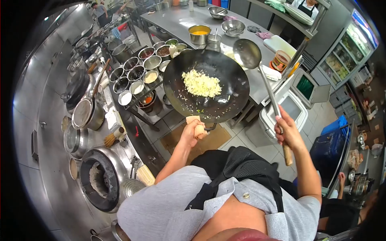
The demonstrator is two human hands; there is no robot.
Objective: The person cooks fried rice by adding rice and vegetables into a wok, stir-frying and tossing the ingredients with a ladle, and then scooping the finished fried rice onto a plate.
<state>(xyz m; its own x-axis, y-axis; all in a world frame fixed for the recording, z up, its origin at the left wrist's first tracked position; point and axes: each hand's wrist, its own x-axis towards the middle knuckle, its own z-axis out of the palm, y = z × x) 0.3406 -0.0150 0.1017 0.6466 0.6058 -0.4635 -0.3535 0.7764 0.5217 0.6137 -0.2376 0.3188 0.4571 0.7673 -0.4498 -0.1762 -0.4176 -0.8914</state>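
Note:
A black wok (235, 76) is held up in front of me, its near edge gripped by my left hand (194, 131) through a folded beige cloth (199, 129). Pale yellow chopped food (202, 84) lies in the wok, with small bits scattered around it. My right hand (288, 129) is closed around the long handle of a metal ladle (247, 54). The ladle's bowl hangs beside the wok's upper right rim, over the steel table.
Several metal containers of ingredients (152, 62) stand left of the wok. A steel table (173, 20) holds a pot of orange liquid (200, 33) and bowls. A burner (98, 180) is at lower left, white bins (286, 110) at right. Other people are partly visible.

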